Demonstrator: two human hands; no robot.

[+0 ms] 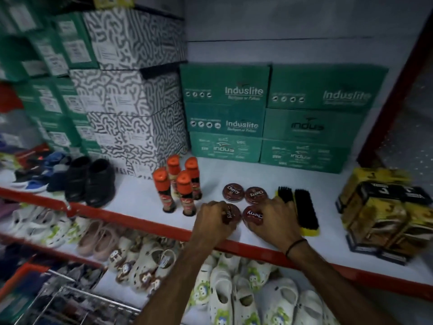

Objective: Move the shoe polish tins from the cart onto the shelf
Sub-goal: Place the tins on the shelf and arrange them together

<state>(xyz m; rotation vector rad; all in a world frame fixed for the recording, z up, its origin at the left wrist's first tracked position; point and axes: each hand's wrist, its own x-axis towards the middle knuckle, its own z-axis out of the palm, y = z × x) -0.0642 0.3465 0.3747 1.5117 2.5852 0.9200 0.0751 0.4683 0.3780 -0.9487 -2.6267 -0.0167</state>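
Observation:
Several round dark-red shoe polish tins lie flat on the white shelf [140,202] in a two-by-two group. The back left tin [232,191] and back right tin [255,195] stand free. My left hand [214,219] curls over the front left tin [233,214], fingers gripping its edge. My right hand [275,216] rests on the front right tin [253,215], fingers around its right side. Both front tins sit on the shelf surface near its red front edge. The wire cart [77,301] shows at the bottom left.
Orange-capped polish bottles [178,186] stand left of the tins. Black brushes [302,209] lie just right of my right hand. Yellow-black boxes [384,212] sit far right, green and patterned shoe boxes [225,113] behind. Black shoes [91,181] at left; white clogs [234,294] on the lower shelf.

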